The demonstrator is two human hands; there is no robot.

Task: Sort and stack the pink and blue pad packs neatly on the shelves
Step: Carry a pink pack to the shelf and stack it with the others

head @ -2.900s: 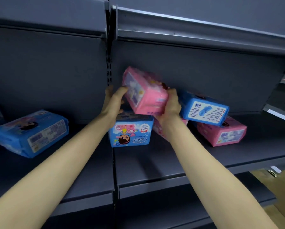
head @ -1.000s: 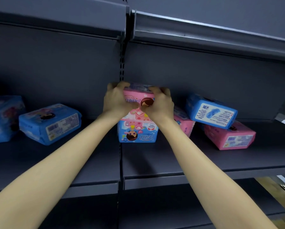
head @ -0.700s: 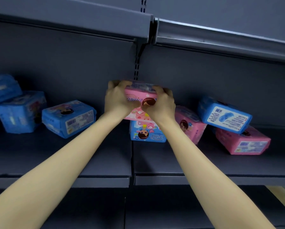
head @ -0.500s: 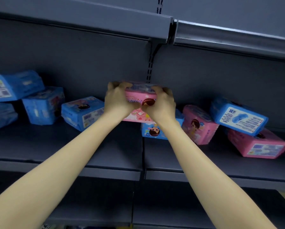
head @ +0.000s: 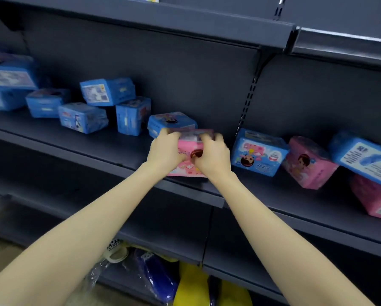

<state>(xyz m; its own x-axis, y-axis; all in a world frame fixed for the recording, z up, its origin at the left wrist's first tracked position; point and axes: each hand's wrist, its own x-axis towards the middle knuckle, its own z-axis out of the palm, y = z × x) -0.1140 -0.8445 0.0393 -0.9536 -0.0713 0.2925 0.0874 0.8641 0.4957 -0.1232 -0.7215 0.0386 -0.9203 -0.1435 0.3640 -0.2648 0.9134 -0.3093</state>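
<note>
Pack of pink pads (head: 188, 170), half-hidden behind left hand (head: 166, 149), right hand (head: 213, 155).

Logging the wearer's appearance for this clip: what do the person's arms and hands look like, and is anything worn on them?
The left forearm and right forearm are bare as far as the frame shows, with no sleeves in view. The left hand and right hand carry no gloves, and no watch, bracelet or ring is visible. Nails are too blurred to judge.

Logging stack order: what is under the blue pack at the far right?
A pink pack lies under the blue pack. Its front shows; its top is covered and its right end is out of frame.
</note>
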